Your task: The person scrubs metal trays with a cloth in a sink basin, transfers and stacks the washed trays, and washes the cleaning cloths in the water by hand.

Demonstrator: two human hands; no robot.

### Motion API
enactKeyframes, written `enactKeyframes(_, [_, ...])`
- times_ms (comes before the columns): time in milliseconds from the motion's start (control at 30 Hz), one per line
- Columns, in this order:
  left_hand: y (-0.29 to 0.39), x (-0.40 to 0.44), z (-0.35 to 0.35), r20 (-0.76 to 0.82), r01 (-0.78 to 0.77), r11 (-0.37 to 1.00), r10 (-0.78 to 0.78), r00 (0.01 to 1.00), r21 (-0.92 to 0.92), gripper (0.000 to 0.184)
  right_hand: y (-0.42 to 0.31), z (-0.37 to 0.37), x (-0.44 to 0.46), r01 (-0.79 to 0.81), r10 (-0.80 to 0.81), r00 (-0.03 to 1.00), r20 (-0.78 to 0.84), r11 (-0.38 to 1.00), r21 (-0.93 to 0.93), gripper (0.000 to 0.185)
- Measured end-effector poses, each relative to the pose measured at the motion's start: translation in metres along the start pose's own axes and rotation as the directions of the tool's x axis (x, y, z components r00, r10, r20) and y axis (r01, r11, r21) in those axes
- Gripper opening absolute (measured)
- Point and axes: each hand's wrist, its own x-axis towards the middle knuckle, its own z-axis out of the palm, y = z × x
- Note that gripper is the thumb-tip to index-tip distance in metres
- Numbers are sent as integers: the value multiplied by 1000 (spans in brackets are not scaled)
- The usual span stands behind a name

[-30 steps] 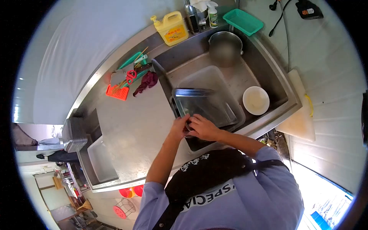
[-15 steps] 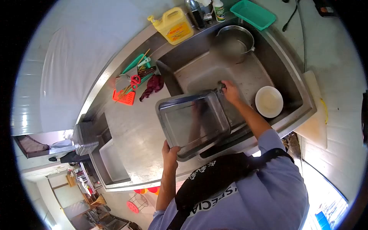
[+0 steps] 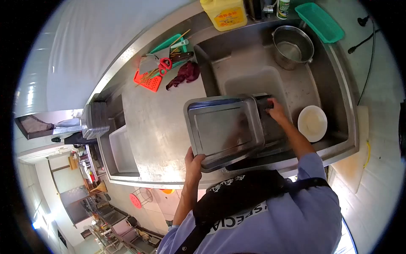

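Observation:
A rectangular metal tray (image 3: 226, 127) lies tilted across the sink's left edge, its shallow inside facing up. My left hand (image 3: 194, 164) grips its near left corner, thumb over the rim. Just beyond the tray's right rim is my right hand (image 3: 277, 111), fingers closed around a small dark thing that is mostly hidden. Below that hand shows a darker metal surface (image 3: 275, 131); whether it is a second tray, I cannot tell. A white bowl (image 3: 312, 123) sits in the sink to the right of my right hand.
The steel sink (image 3: 334, 80) holds a metal pot (image 3: 292, 47) at the back. On the counter (image 3: 156, 127) lie red-handled scissors (image 3: 164, 66), a maroon cloth (image 3: 185, 76) and a red basket (image 3: 148, 81). A yellow jug (image 3: 224, 15) and green tray (image 3: 320, 22) stand behind.
The camera view has shifted, so most things appear farther right. My right hand has moved from the tray's far right corner to beside its right rim. My left hand keeps its hold.

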Motion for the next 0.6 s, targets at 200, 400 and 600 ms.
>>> enactKeyframes(200, [-12,12,-3,25,-19,1000,19,1000,21,46,-217,54,-63,651,-651,757,-60,759,-23,39])
enactKeyframes(400, [-26,7,-10,144,-289,894,255,956,343,61,-221,112,-44,819,-824,537,-178,560,-123,30])
enactKeyframes(600, [-20,8,-3,119,-239,924,213,970,299,65,-106,71,-27,97,-160,956,-245,963,-251,28])
